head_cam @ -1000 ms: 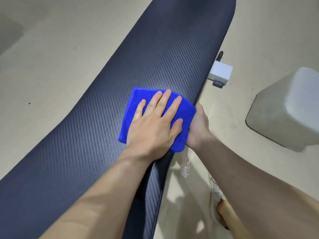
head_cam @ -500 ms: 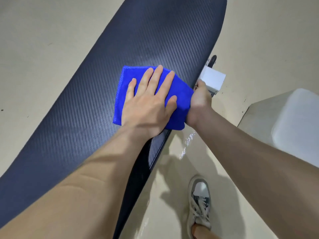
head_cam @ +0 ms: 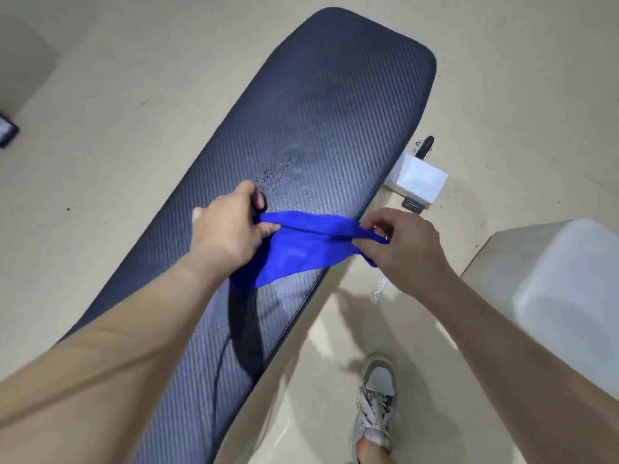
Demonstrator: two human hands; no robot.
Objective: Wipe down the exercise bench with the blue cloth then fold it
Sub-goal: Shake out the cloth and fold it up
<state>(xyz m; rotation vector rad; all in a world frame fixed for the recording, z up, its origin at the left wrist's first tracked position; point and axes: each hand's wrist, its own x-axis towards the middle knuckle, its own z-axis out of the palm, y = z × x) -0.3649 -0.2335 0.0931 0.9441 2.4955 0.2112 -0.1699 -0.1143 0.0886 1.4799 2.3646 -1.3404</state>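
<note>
The bright blue microfibre cloth is held lifted over the near right part of the bench. Its upper edge is pulled into a taut band between the two hands, and the rest hangs below in a slack fold. Whether the lowest corner touches the pad cannot be told. The cloth's left end is pinched between the thumb and curled fingers of the left hand, which is held above the middle of the pad. The right end is gripped by the thumb and bent fingertips of the right hand, just past the pad's right edge.

The long dark padded exercise bench with a fine woven texture is seen running from lower left to upper right, ending in a rounded far edge. A speckled, damp-looking patch is visible on the pad just beyond the left hand, and a dark shadow is cast under the cloth. Much of the pad's near left side is covered by the left forearm, and a stretch of its right edge is hidden by the cloth.

A white rectangular block is seen just beside the bench's right edge, with a small black wheel-shaped part behind it. On the beige floor, a grey and white laced sneaker is planted near the bench. A pale grey blocky object stands at the right. A dark flat item is cut off by the left border.
</note>
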